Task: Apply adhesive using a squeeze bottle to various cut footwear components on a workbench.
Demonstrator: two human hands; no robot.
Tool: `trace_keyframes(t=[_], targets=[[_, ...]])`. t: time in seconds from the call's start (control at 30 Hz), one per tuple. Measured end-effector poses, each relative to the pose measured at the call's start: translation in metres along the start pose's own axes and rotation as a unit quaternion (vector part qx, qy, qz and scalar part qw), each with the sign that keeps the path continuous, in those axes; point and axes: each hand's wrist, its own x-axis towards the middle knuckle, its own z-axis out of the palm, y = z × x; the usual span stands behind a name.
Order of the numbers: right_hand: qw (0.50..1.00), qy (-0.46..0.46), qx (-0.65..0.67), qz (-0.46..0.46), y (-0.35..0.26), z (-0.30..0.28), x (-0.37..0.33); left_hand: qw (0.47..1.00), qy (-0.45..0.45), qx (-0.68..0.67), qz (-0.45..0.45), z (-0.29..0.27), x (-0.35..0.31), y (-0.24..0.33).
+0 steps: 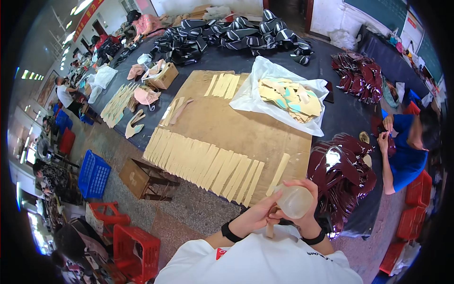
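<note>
Tan strips [203, 161] beyond cupped bottle [294, 201]

Bottle [294, 200]: translucent, whitish plastic, rounded; held tilted between both hands at the near table edge, close to the chest.
Strip [278, 173]: pale yellow, long and narrow; lies flat on the brown board, slanting away from the bottle, at the right end of the strip row.
Stick [270, 230]: short, wooden, upright beneath the hands; upper end hidden.

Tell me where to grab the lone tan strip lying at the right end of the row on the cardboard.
Take the lone tan strip by its near end, coming from the table's near edge. It lies flat and slanted, apart from the row of strips, and that end points toward the hands, left hand and right hand.
</note>
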Motion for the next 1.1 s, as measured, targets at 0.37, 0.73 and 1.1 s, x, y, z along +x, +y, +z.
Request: trace_keyframes(t=[0.37,0.73,1.1], targets=[[0.983,0.157,-0.093,-0.009,-0.005,-0.025,0.011,0.908,0.058,0.369,0.189,0.018,-0.018,0.01],[0.957,0.077,-0.28,-0.017,0.006,-0.016,0.0,0.658,0.134,0.62,0.406,0.048,-0.002,0.013],[0.956,0.099,-0.274,0.026,0.017,-0.001,0.006,0.61,0.26,0.607,0.437,0.044,0.012,0.019]])
